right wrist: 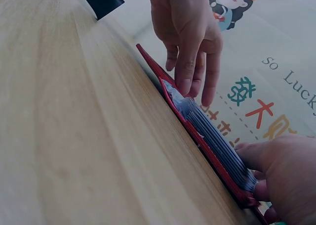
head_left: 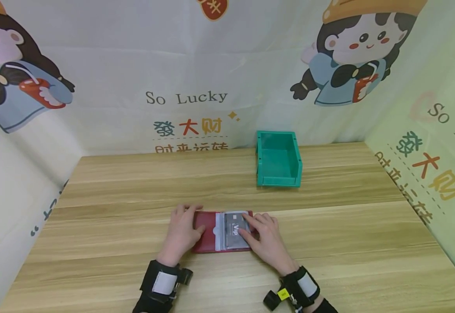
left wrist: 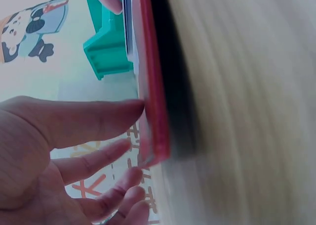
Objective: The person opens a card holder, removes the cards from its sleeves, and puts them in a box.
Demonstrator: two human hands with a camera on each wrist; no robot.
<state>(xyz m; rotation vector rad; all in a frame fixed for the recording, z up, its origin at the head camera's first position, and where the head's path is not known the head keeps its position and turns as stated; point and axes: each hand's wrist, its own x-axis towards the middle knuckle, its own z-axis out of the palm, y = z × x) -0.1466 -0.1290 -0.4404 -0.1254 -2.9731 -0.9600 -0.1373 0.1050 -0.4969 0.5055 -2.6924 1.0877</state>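
A red card holder (head_left: 204, 231) lies opened out on the table, its left cover bare and a thick stack of clear sleeves on the right. The top sleeve shows a grey card (head_left: 234, 241) marked "VIP". My left hand (head_left: 182, 232) is at the left cover; its thumb (left wrist: 111, 117) touches the cover while the other fingers extend loosely past the edge. Over the right side, my right hand (head_left: 268, 239) rests its thumb and index finger on the card sleeve. In the right wrist view the sleeve stack (right wrist: 212, 136) appears edge-on beside that hand.
A green plastic bin (head_left: 279, 180) stands at the back of the wooden table (head_left: 133, 187), right of centre. Printed cloth (head_left: 250, 87) hangs behind the table and along its sides. Both wrists wear black straps with small cameras.
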